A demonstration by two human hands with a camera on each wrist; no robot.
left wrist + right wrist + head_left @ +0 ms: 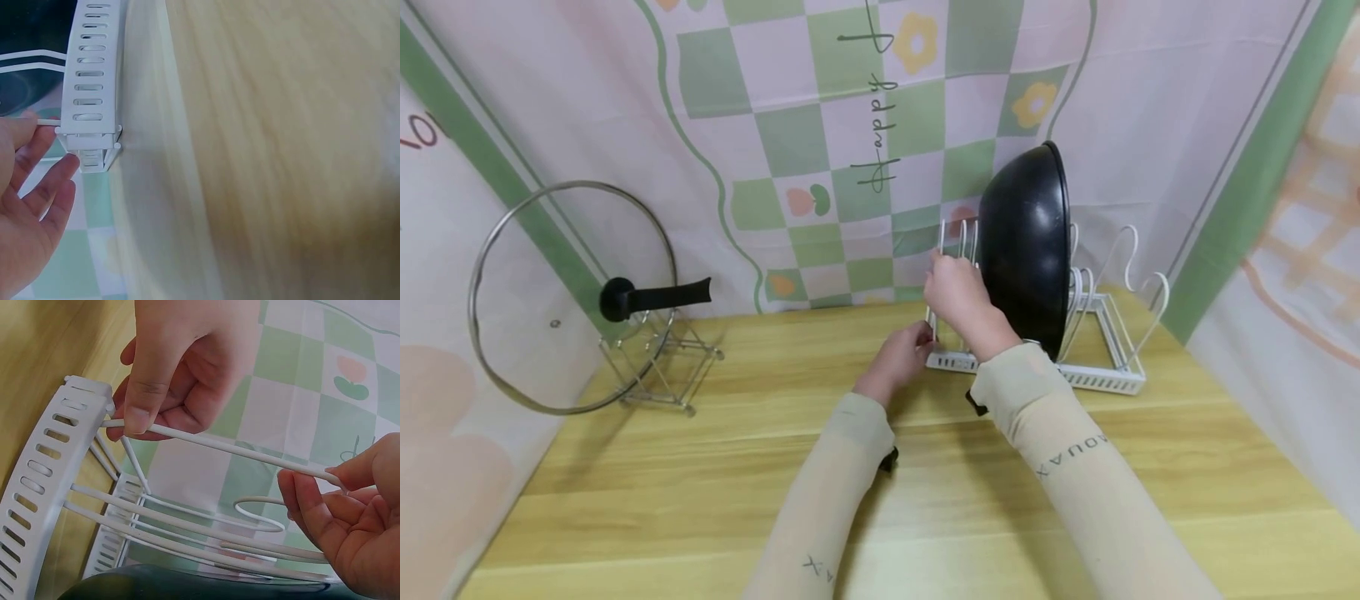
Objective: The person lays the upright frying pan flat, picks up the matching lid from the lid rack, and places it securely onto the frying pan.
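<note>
A white pot rack (1101, 379) with slotted side rails and looped wire dividers stands on the table's right half. A black wok (1022, 242) sits upright on its edge between the dividers. At the rack's left end my left hand (898, 358) pinches the end wire divider (231, 449) low down, close to the slotted rail (94, 62). Higher on that same wire, my right hand (958, 292) grips its upper part between thumb and fingers. The right wrist view shows both hands on the wire, with the wok's dark side below.
On the left, a clear lid with a metal rim (572, 408) and black handle (670, 295) leans upright in a small wire stand (688, 367). A patterned cloth (850, 150) hangs behind the wooden table (737, 467). Side panels stand at both edges.
</note>
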